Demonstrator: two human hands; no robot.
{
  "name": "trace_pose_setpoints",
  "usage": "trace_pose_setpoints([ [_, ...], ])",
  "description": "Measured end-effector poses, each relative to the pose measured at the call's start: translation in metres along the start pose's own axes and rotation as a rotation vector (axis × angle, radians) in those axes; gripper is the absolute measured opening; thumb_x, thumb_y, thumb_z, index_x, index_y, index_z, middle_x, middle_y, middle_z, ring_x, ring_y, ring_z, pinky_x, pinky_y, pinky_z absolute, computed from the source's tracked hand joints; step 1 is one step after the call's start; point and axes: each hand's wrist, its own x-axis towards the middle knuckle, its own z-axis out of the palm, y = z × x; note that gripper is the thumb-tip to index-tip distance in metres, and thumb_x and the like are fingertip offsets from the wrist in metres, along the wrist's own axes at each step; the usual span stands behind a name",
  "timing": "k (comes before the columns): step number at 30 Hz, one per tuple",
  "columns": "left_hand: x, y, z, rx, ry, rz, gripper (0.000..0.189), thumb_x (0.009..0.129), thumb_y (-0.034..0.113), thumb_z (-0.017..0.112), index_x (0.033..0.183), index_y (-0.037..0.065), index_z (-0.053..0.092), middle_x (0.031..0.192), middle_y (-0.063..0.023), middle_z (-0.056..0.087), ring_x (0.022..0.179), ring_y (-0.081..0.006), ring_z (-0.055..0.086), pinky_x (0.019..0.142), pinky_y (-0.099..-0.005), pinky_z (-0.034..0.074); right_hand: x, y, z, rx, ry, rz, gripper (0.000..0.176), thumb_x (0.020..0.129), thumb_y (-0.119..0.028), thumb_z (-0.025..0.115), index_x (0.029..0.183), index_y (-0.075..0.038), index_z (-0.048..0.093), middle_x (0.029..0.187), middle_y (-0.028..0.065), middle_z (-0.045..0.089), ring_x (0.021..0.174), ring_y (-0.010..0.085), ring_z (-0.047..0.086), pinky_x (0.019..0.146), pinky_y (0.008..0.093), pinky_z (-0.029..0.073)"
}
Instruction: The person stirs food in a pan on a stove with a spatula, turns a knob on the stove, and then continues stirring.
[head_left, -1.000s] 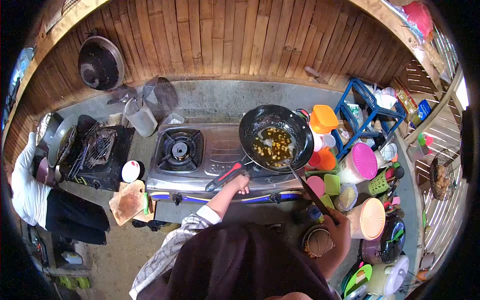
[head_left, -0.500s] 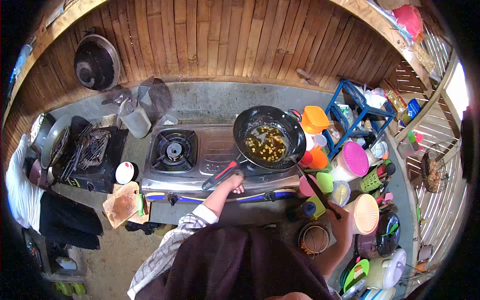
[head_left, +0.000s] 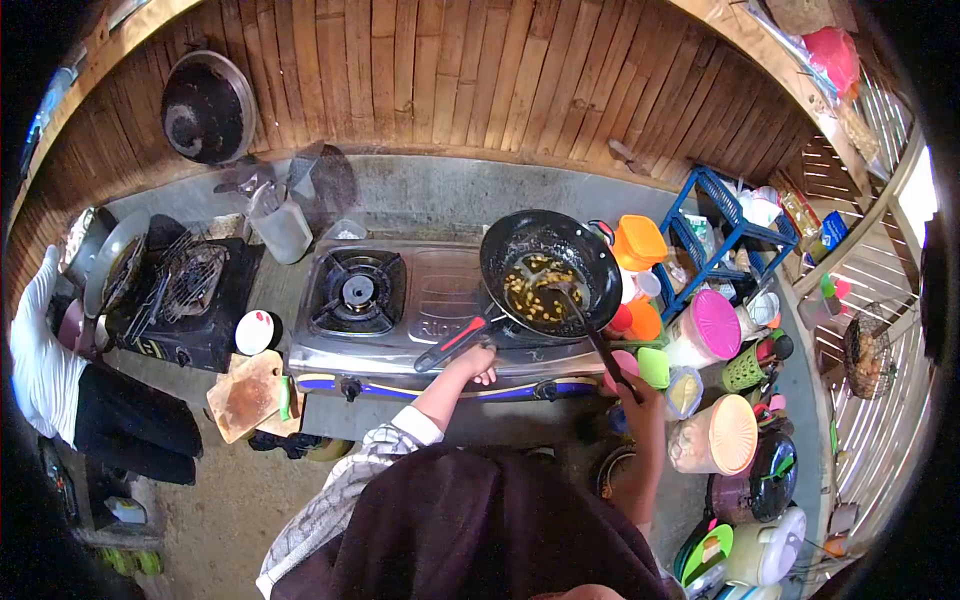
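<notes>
A black wok [head_left: 550, 230] with dark liquid and light chopped pieces stands on the stove's right burner. My right hand [head_left: 641, 402] is closed round the handle of a dark spatula [head_left: 602, 350], whose head dips into the liquid. Beside the wok's black-and-red handle [head_left: 452, 343], my left hand [head_left: 478, 364] rests at the front edge of the metal stove [head_left: 440, 285]. Its fingers are loosely bent and slightly apart, with nothing seen in them.
The left burner [head_left: 357, 291] has no pot. Cutting boards [head_left: 245, 398] with a green-handled knife [head_left: 285, 398] lie left of the stove. Plastic tubs, including a pink-lidded one [head_left: 712, 325], crowd the right. Another person [head_left: 50, 370] stands at far left.
My right hand has moved forward and left, pushing the spatula deeper into the wok. My left hand stays by the handle. The whole view has shifted slightly.
</notes>
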Motion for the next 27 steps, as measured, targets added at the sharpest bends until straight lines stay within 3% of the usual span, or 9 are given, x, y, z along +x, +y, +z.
trace_pose_setpoints([
  [3, 0.0, -0.002, 0.0, 0.023, -0.003, -0.001, 0.058, 0.086, 0.034, 0.017, 0.065, -0.004, 0.055, 0.066, -0.0148, 0.061, 0.047, -0.0169, 0.055, 0.041, -0.0265, 0.044, 0.024, 0.024, 0.03, 0.213, 0.043, -0.033, 0.023, 0.07, -0.011, 0.062, 0.091, -0.003, 0.06, 0.08, 0.012, 0.059, 0.075, 0.0211, 0.056, 0.071, 0.0295, 0.042],
  [5, 0.0, -0.002, -0.001, 0.037, -0.013, -0.006, 0.059, 0.086, 0.034, 0.017, 0.064, -0.004, 0.056, 0.065, -0.0147, 0.061, 0.046, -0.0169, 0.055, 0.042, -0.0266, 0.045, 0.046, 0.046, 0.044, -0.016, 0.124, -0.322, 0.02, 0.071, -0.012, 0.061, 0.089, -0.004, 0.061, 0.081, 0.0113, 0.059, 0.076, 0.0211, 0.056, 0.071, 0.0294, 0.042],
  [8, 0.005, -0.003, -0.001, 0.024, -0.036, -0.013, 0.058, 0.085, 0.034, 0.017, 0.064, -0.004, 0.056, 0.064, -0.0148, 0.06, 0.045, -0.017, 0.055, 0.042, -0.0264, 0.044, 0.05, 0.013, 0.05, -0.359, 0.139, -0.308, 0.024, 0.075, -0.009, 0.057, 0.099, -0.003, 0.056, 0.073, 0.004, 0.058, 0.062, 0.0104, 0.052, 0.057, 0.0237, 0.041],
  [12, 0.007, -0.005, 0.0, 0.009, -0.021, -0.017, 0.059, 0.085, 0.034, 0.017, 0.064, -0.004, 0.056, 0.064, -0.0153, 0.06, 0.045, -0.017, 0.055, 0.042, -0.0266, 0.045, 0.054, -0.011, 0.064, -0.032, 0.16, -0.32, 0.024, 0.076, -0.01, 0.058, 0.1, -0.007, 0.056, 0.066, 0.0031, 0.055, 0.055, 0.01, 0.047, 0.054, 0.0248, 0.039],
  [14, 0.009, -0.005, 0.001, 0.007, -0.014, 0.003, 0.057, 0.086, 0.034, 0.016, 0.071, -0.006, 0.053, 0.065, -0.0162, 0.06, 0.044, -0.0198, 0.054, 0.037, -0.0292, 0.041, 0.063, -0.004, 0.069, 0.11, 0.04, -0.152, 0.028, 0.076, -0.012, 0.057, 0.102, -0.003, 0.054, 0.092, 0.0122, 0.058, 0.086, 0.0207, 0.054, 0.078, 0.0286, 0.039],
  [18, 0.012, -0.004, 0.003, 0.018, 0.015, -0.026, 0.056, 0.086, 0.034, 0.017, 0.07, -0.005, 0.053, 0.065, -0.0154, 0.06, 0.043, -0.0196, 0.054, 0.036, -0.0295, 0.041, 0.067, 0.001, 0.075, 0.113, 0.079, -0.145, 0.028, 0.076, -0.013, 0.057, 0.102, -0.003, 0.054, 0.094, 0.0128, 0.058, 0.088, 0.0211, 0.054, 0.079, 0.0288, 0.039],
  [24, 0.014, -0.003, 0.001, 0.023, 0.004, -0.025, 0.049, 0.086, 0.033, 0.018, 0.088, -0.006, 0.048, 0.064, -0.0152, 0.06, 0.041, -0.0187, 0.053, 0.034, -0.0283, 0.04, 0.069, -0.003, 0.071, 0.172, 0.058, -0.059, 0.027, 0.076, -0.015, 0.058, 0.101, -0.005, 0.055, 0.096, 0.0134, 0.058, 0.09, 0.0229, 0.053, 0.081, 0.0292, 0.038],
  [26, 0.015, -0.006, 0.0, 0.02, 0.016, -0.008, 0.053, 0.085, 0.032, 0.019, 0.069, -0.003, 0.055, 0.061, -0.014, 0.06, 0.042, -0.0168, 0.054, 0.039, -0.0282, 0.042, 0.07, 0.0, 0.072, 0.09, 0.087, -0.108, 0.027, 0.076, -0.015, 0.058, 0.101, -0.005, 0.056, 0.096, 0.0137, 0.058, 0.091, 0.0239, 0.053, 0.082, 0.03, 0.038],
  [27, 0.016, -0.005, 0.0, 0.005, 0.012, -0.021, 0.051, 0.085, 0.032, 0.02, 0.069, -0.003, 0.054, 0.06, -0.0134, 0.06, 0.04, -0.0167, 0.053, 0.036, -0.0283, 0.041, 0.068, -0.002, 0.071, 0.09, 0.09, -0.108, 0.027, 0.076, -0.015, 0.058, 0.101, -0.005, 0.056, 0.096, 0.0137, 0.058, 0.091, 0.0239, 0.053, 0.082, 0.03, 0.038],
])
